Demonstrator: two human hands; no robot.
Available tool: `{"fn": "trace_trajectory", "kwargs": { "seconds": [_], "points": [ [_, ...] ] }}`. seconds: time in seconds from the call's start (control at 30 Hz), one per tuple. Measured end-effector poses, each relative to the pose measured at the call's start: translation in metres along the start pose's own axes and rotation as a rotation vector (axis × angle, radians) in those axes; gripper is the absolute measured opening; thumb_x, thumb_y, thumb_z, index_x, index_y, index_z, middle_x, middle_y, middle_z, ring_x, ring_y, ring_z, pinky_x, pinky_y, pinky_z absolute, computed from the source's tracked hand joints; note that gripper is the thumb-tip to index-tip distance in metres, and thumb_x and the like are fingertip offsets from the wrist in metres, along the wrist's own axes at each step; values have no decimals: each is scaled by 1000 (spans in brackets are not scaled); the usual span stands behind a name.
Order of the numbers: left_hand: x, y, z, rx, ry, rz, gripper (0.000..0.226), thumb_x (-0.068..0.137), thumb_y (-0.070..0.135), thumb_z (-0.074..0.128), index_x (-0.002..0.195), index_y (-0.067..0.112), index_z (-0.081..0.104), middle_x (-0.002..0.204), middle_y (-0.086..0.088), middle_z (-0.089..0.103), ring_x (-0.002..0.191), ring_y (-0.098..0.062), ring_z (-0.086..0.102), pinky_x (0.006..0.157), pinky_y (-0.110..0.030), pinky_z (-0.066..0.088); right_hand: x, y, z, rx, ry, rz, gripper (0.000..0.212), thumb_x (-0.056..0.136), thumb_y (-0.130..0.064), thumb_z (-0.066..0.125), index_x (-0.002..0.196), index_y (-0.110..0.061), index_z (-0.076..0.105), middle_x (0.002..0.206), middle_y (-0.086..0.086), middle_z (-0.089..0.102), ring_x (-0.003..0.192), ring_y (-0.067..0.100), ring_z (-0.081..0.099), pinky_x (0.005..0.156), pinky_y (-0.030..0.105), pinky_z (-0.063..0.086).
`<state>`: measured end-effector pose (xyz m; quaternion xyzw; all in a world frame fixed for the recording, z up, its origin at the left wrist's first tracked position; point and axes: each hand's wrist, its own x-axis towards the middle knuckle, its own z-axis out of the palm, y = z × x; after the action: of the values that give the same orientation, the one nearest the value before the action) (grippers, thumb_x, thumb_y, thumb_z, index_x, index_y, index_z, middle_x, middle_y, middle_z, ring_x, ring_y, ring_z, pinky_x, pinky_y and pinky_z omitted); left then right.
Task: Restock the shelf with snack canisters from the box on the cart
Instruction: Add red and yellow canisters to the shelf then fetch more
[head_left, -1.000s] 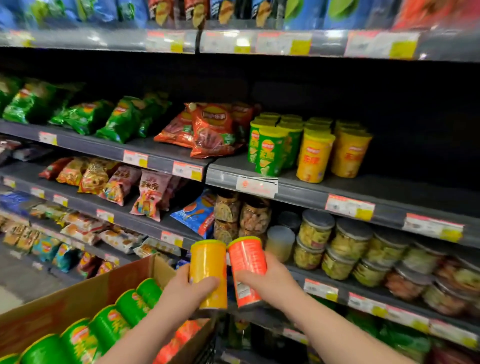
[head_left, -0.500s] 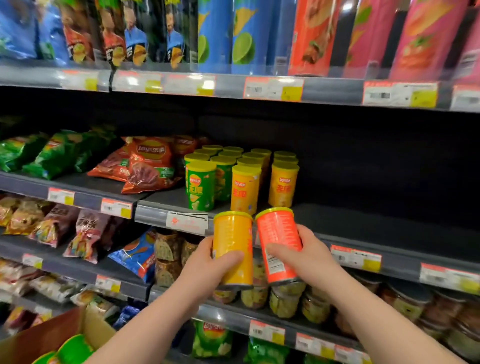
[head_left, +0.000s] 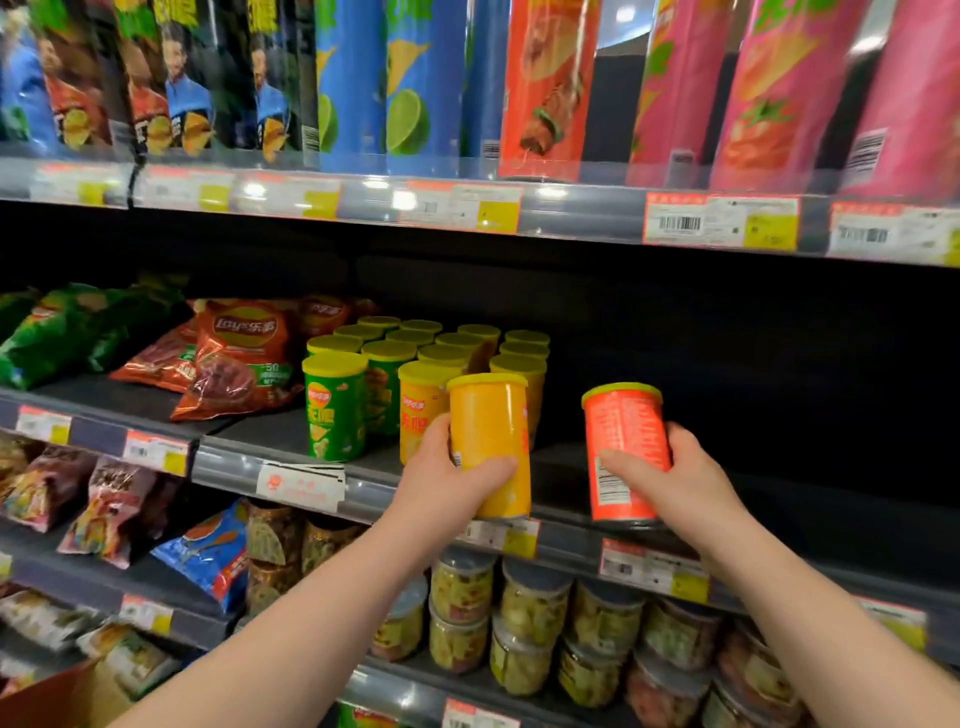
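Observation:
My left hand (head_left: 449, 480) grips a yellow snack canister (head_left: 491, 441) upright at the front edge of the middle shelf (head_left: 779, 499), just right of the yellow canisters (head_left: 421, 410) standing there. My right hand (head_left: 675, 483) grips an orange-red canister (head_left: 626, 447) upright, a hand's width further right, over the bare dark part of the same shelf. Green canisters (head_left: 335, 405) with yellow lids stand in rows at the left of the group. A corner of the cardboard box (head_left: 47, 701) shows at the bottom left.
Chip bags (head_left: 239, 353) lie left of the canisters on the same shelf. Tall chip tubes (head_left: 550, 88) fill the shelf above. Clear lidded tubs (head_left: 519, 623) sit on the shelf below. Price tags (head_left: 719, 223) line the shelf edges.
Both hands rose with their canisters from over the box to the middle shelf's front edge. The two canisters, held side by side before, have moved apart, the orange-red one rightward.

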<state>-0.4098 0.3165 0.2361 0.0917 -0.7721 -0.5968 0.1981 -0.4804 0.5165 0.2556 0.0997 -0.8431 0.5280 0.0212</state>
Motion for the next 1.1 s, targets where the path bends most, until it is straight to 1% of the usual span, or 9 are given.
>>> {"fn": "trace_trajectory", "kwargs": {
  "seconds": [0.1,0.23,0.37,0.53,0.73,0.93,1.0,1.07,1.1],
  "points": [
    [14,2,5,55,17,32,66,79,31,72,132,32,33,110,10,54,97,-11,57,79,-28,50,6,4,-1,23,31,-2,82,77,-40,74,144,-20,31,116,2,56,98,20,60,85,35,49],
    [31,-1,12,152,-1,66,81,78,30,74,142,27,25,120,4,48,106,-18,51,93,-42,48,13,8,-2,13,80,-2,74,77,-34,75,139,-20,36,113,2,57,97,19,59,84,34,48],
    [44,-7,19,203,-8,88,89,78,27,73,146,26,17,116,7,43,102,-15,46,86,-33,42,22,10,0,-19,127,0,67,77,-27,76,133,-18,39,114,5,59,97,22,60,87,36,49],
    [61,-16,23,287,-30,130,85,77,23,73,143,24,19,109,7,42,97,-15,47,86,-33,45,38,13,12,-85,110,29,84,75,-25,77,142,-20,27,127,8,53,113,27,56,95,40,47],
    [73,-34,27,331,-37,135,89,74,25,75,143,24,19,131,-4,49,115,-25,53,95,-39,46,56,20,29,-110,139,62,99,71,-20,82,146,-18,17,140,10,42,126,29,46,101,40,39],
    [68,-43,20,466,-16,202,104,73,44,73,150,23,7,134,1,49,119,-20,53,95,-35,48,69,18,31,-98,177,122,113,68,-20,84,150,-20,6,147,12,33,133,32,39,106,48,36],
    [61,-44,13,550,-7,223,100,77,48,69,151,19,8,137,3,47,123,-17,49,95,-31,45,68,13,29,-89,236,73,115,67,-24,84,151,-24,6,153,10,22,137,32,31,107,48,34],
    [56,-48,4,675,-3,267,80,81,50,63,145,17,26,131,4,51,120,-16,50,93,-30,45,66,6,26,-179,299,-61,106,70,-32,82,150,-26,13,155,5,16,140,30,25,109,48,32],
    [55,-50,0,731,-3,303,64,82,52,60,134,21,38,124,6,54,114,-15,52,91,-31,47,65,1,25,-276,314,-185,97,72,-36,79,149,-25,21,155,4,18,141,29,24,111,47,30]
  ]
}}
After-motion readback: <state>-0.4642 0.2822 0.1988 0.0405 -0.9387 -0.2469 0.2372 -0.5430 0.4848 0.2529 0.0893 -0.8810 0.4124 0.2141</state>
